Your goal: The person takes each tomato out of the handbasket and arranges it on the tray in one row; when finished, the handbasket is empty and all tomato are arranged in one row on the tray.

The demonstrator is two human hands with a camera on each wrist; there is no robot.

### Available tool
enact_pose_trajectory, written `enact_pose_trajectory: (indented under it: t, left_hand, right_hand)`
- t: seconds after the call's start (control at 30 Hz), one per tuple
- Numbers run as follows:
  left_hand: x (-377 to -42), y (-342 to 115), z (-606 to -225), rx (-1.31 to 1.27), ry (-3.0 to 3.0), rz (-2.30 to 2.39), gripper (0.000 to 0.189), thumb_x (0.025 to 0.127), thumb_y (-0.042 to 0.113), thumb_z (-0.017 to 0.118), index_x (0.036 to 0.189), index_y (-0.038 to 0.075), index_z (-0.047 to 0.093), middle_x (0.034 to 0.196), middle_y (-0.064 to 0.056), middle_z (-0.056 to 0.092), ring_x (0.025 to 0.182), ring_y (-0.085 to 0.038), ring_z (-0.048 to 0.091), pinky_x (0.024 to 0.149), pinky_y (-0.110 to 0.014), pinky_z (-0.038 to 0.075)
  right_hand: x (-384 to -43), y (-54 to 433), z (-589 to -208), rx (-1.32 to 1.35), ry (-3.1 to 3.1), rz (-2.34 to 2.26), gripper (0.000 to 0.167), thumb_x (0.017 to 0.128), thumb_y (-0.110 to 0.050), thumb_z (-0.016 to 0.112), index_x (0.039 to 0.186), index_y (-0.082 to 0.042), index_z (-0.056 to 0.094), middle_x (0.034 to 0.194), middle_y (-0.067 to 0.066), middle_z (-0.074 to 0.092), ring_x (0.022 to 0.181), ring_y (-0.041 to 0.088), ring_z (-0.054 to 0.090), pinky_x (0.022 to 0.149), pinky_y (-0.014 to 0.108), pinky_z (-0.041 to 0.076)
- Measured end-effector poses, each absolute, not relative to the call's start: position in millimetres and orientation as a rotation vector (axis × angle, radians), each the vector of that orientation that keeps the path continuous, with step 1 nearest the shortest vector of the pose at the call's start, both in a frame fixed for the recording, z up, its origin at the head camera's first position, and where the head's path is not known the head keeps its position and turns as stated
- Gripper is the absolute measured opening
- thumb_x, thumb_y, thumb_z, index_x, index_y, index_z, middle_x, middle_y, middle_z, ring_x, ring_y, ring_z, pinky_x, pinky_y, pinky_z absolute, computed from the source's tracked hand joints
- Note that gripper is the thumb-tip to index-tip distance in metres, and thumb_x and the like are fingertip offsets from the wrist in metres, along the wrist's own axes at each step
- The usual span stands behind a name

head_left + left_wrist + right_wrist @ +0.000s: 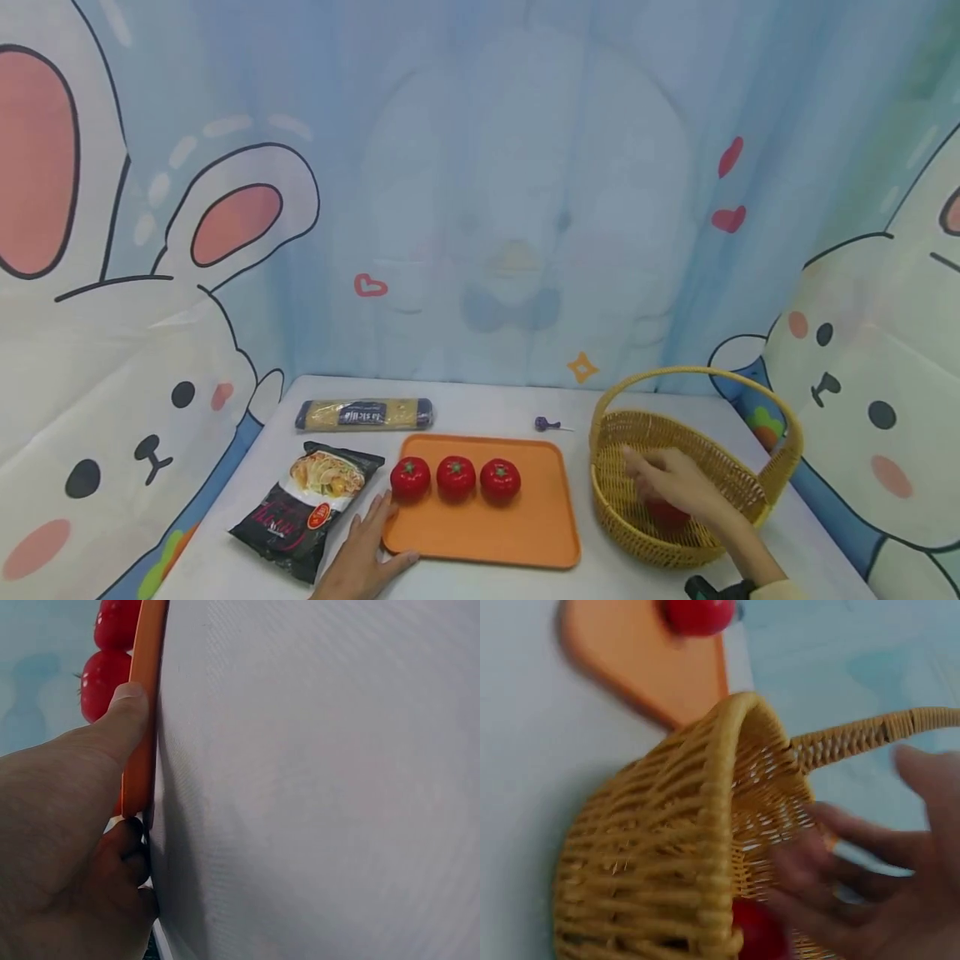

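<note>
My left hand (365, 546) lies at the near left corner of an orange tray (480, 533). Its thumb touches the tray's front rim, also seen in the left wrist view, and its fingers lie along the left side. Three red tomatoes (456, 478) stand in a row on the tray. At the right, my right hand (675, 482) is over the inside of a wicker basket (626, 529), fingers apart and holding nothing. A red tomato (666, 517) sits in the basket beneath that hand, partly hidden by it. The right wrist view shows these fingers blurred beside the tomato (759, 930).
A black noodle packet (307, 508) lies left of the tray. Behind it is a pack of dry noodles (365, 414). A small purple object with a thin pale stem (546, 424) lies behind the tray. The basket's tall handle (693, 371) arches over its opening. A printed curtain (480, 167) hangs behind the white table.
</note>
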State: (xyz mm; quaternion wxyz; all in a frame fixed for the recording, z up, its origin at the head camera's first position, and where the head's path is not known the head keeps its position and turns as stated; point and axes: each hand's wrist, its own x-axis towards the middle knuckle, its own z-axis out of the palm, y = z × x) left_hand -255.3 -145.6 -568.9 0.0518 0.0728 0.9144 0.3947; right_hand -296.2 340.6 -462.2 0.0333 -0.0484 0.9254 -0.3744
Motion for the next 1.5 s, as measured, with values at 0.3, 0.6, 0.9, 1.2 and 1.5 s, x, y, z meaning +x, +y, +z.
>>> enact_pose_trajectory:
  t: [0.3,0.6,0.9,1.2,1.5]
  left_hand:
    - [-254,-146,-575,0.216,2.786,1.202,0.088,0.087,0.037,0.092,0.154,-0.002,0.051,0.166,-0.029,0.042,0.157,-0.056,0.026,0.128,-0.076,0.015]
    - [-255,-149,-573,0.239,2.791,1.219,0.092,0.088,0.039,0.091,0.157,-0.003,0.047,0.167,-0.028,0.041,0.159,-0.053,0.025,0.130,-0.073,0.013]
    - [-257,-147,-576,0.219,2.765,1.198,0.101,0.088,0.038,0.091,0.163,-0.004,0.039,0.159,-0.025,0.053,0.159,-0.052,0.026,0.130,-0.074,0.013]
    - [-255,-149,-575,0.278,2.788,1.240,0.098,0.089,0.038,0.090,0.161,-0.006,0.039,0.160,-0.027,0.051,0.159,-0.053,0.025,0.130,-0.074,0.012]
    - [-254,-151,-578,0.319,2.805,1.261,0.091,0.089,0.038,0.090,0.156,-0.005,0.047,0.165,-0.030,0.043,0.159,-0.054,0.025,0.129,-0.076,0.012]
  right_hand:
    - [-318,349,-455,-0.012,3.212,-1.369,0.059,0.116,-0.048,0.045,0.118,0.003,0.075,0.106,0.018,0.078,0.092,0.018,0.072,0.072,0.019,0.058]
    - [-341,367,-472,0.074,3.065,-1.188,0.068,0.111,-0.053,0.054,0.130,0.011,0.067,0.130,0.035,0.067,0.124,0.054,0.062,0.098,0.067,0.057]
    - [-358,380,-488,0.216,2.785,-1.153,0.099,0.100,-0.071,0.062,0.143,0.018,0.054,0.139,0.039,0.058,0.122,0.048,0.063,0.090,0.055,0.064]
    - [-363,373,-498,0.132,2.794,-1.076,0.082,0.091,-0.049,0.084,0.126,0.021,0.062,0.108,0.029,0.072,0.095,0.032,0.073,0.073,0.043,0.069]
    - [-369,366,-502,0.207,2.852,-1.193,0.076,0.087,-0.041,0.089,0.129,0.016,0.061,0.119,0.034,0.067,0.106,0.039,0.069,0.077,0.041,0.066]
